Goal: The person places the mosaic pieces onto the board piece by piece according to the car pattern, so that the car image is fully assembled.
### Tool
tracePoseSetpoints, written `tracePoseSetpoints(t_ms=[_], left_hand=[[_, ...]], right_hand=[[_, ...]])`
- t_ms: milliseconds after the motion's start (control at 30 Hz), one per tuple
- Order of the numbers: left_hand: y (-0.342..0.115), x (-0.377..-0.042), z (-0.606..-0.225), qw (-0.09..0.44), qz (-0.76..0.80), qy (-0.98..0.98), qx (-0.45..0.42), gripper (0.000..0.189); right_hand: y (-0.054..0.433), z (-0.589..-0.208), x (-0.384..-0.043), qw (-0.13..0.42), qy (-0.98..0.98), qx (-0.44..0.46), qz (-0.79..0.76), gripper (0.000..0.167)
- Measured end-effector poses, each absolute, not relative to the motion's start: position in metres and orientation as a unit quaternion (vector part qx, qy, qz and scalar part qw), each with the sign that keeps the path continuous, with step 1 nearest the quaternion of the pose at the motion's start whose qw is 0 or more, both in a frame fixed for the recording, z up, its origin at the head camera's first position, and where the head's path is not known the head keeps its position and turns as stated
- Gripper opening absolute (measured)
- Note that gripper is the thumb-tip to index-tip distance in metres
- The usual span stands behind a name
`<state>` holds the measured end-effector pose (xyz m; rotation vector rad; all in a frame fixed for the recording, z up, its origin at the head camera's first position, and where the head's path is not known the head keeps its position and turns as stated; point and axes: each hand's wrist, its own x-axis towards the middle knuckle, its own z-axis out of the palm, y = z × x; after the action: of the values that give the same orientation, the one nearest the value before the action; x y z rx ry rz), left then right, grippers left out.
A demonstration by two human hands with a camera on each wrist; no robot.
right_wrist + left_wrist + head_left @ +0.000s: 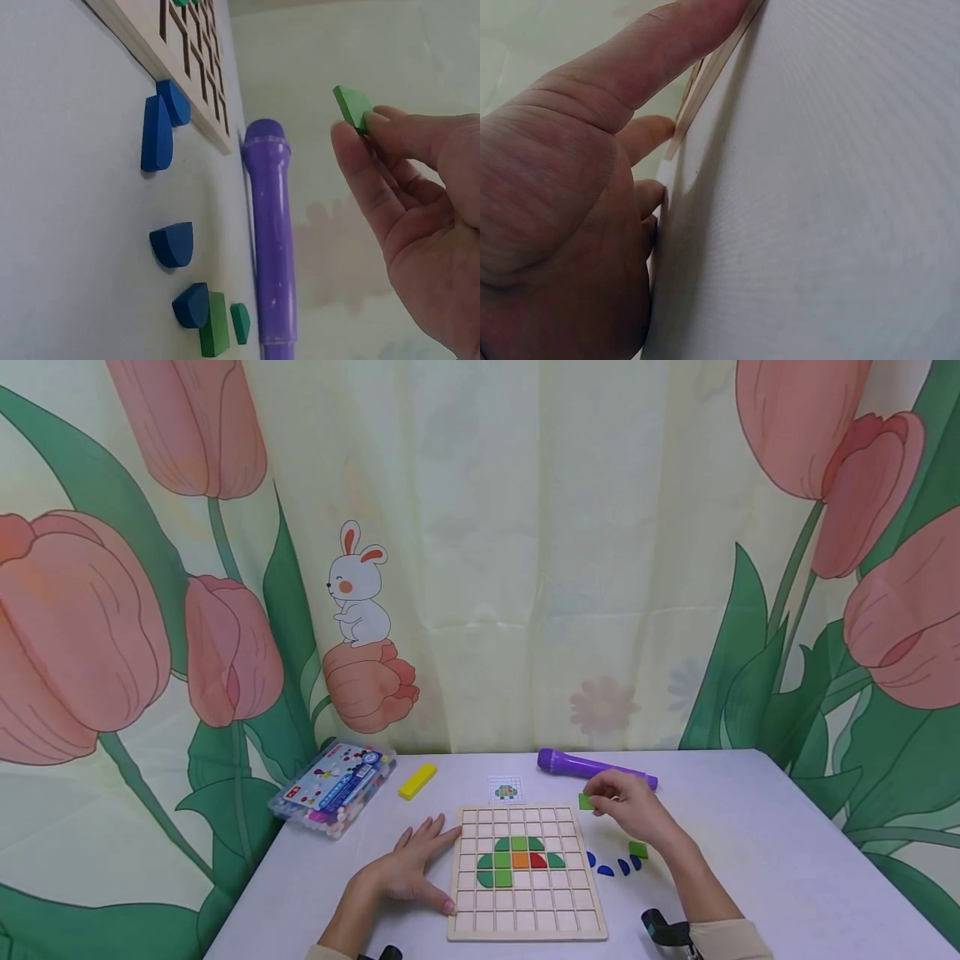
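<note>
Sitting far left on the table [750, 827] I've got a clear plastic case [333, 787], set at an angle, with a yellow block [417, 782] beside it slanting much the same way. Both look parked out of the way to me. Next is the left hand [408, 864]: fingers spread apart, gripping nothing, thumb and index finger against the left side of the wooden board [536, 920], I'd guess to stop it sliding. The board lies flat, long axis roughly near to far, coloured pieces [502, 860] in its middle cells. Just past its far edge there's a little printed card [506, 790], probably there for easy glancing. By the board's far right corner, thumb and fingers of the right hand [630, 802] are clamped on a green tile [585, 802], up off the table. It's squarish, so no real long axis; the free edge points left, and I reckon the edge pinch leaves most of it uncovered. Behind, a purple microphone [581, 765] slants, fat end left. Rounded blue pieces [624, 867] and another green tile [638, 850] lie handy below that wrist.
</note>
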<state>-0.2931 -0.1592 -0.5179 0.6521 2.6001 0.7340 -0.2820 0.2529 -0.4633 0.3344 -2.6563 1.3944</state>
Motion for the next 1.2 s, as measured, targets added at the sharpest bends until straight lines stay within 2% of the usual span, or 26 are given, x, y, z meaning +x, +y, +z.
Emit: tracePoseSetpoints(t_ms=[233,533,933,1200], left_hand=[[-0.159,-0.293,-0.518,0.182,0.261,0.920,0.228,0.116],[-0.159,-0.293,-0.519,0.183,0.259,0.922,0.225,0.115],[-0.159,-0.295,-0.519,0.181,0.255,0.922,0.227,0.115],[-0.159,-0.295,-0.520,0.181,0.252,0.923,0.227,0.116]], right_hand=[[0.237,-0.466,-0.281,0.045,-0.883,0.125,0.451,0.014],[0.219,-0.469,-0.280,0.023,-0.876,0.188,0.444,0.011],[0.193,-0.472,-0.276,-0.040,-0.864,0.215,0.453,0.010],[0.184,-0.474,-0.274,-0.062,-0.857,0.224,0.460,0.008]])
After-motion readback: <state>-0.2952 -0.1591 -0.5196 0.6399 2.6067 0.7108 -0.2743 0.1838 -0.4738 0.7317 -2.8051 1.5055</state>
